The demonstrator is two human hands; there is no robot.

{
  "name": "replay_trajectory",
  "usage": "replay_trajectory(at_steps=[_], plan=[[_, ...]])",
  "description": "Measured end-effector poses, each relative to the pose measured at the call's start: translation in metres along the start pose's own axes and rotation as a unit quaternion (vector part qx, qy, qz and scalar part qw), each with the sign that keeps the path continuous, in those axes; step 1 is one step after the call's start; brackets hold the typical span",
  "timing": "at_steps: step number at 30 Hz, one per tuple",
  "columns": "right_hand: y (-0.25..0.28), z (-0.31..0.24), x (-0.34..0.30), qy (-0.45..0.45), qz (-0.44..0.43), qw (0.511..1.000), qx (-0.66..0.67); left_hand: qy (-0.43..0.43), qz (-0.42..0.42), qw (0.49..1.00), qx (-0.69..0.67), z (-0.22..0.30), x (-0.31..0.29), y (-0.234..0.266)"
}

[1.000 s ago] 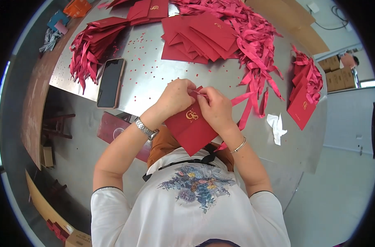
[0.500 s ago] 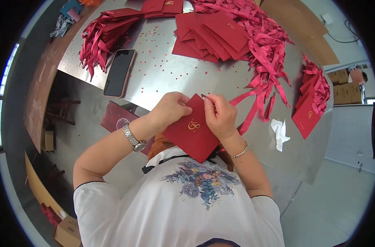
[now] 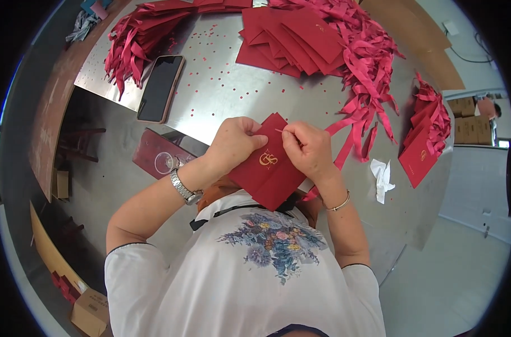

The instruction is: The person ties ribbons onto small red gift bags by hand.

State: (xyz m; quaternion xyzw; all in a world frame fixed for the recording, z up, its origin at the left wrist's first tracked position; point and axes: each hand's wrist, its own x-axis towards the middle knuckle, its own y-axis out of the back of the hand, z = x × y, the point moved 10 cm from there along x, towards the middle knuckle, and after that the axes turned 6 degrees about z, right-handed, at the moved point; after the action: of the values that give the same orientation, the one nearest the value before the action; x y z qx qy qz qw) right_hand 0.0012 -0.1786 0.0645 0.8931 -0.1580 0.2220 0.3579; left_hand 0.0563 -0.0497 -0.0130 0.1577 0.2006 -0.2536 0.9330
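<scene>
Over my lap is a flat red paper bag (image 3: 273, 178) with a gold emblem, tilted so that one corner points away from me. My left hand (image 3: 233, 143) grips its upper left edge, thumb on the front. At the top corner my right hand (image 3: 309, 147) is closed in a pinch, and a thin pale pink end (image 3: 279, 130) pokes out from its fingertips; it looks like ribbon. Behind my right wrist passes a pink-red ribbon (image 3: 341, 150), showing again beside the bag's lower right edge.
Loose ribbons (image 3: 373, 62) lie heaped beside stacked red bags (image 3: 292, 42) on the metal table (image 3: 210, 92). More ribboned bags sit at left (image 3: 135, 42) and right (image 3: 421, 149). A phone (image 3: 160, 89), crumpled tissue (image 3: 382, 178) and red paper dots are also there. Below stands a stool (image 3: 146, 154) with a clear cup (image 3: 165, 163).
My right hand has moved slightly right and its pinch has tightened around the thin end. The bag has shifted a little, its layers spreading apart at the top. The view has tilted slightly.
</scene>
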Motion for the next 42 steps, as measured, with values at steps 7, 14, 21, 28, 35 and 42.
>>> replay_trajectory(at_steps=[7, 14, 21, 28, 35, 42], plan=[[-0.006, -0.006, 0.000, 0.059, -0.005, 0.997, -0.055, -0.079, 0.043, 0.996, 0.015, 0.001, 0.007, 0.004], [-0.012, -0.007, 0.001, 0.076, -0.018, 0.995, -0.055, -0.100, 0.078, 0.991, 0.049, 0.008, 0.002, 0.011], [-0.017, -0.011, 0.007, 0.077, -0.038, 0.992, -0.092, -0.118, 0.032, 0.992, -0.045, 0.005, 0.007, 0.006], [-0.022, -0.035, 0.015, 0.116, -0.060, 0.973, -0.190, -0.175, 0.058, 0.981, 0.065, 0.026, -0.001, 0.008], [-0.014, -0.016, 0.016, 0.019, -0.065, 0.994, -0.088, -0.156, 0.020, 0.987, 0.033, 0.022, -0.001, 0.007], [-0.011, -0.014, 0.010, -0.029, -0.036, 0.996, -0.077, -0.117, 0.006, 0.992, 0.042, 0.027, -0.001, 0.007]])
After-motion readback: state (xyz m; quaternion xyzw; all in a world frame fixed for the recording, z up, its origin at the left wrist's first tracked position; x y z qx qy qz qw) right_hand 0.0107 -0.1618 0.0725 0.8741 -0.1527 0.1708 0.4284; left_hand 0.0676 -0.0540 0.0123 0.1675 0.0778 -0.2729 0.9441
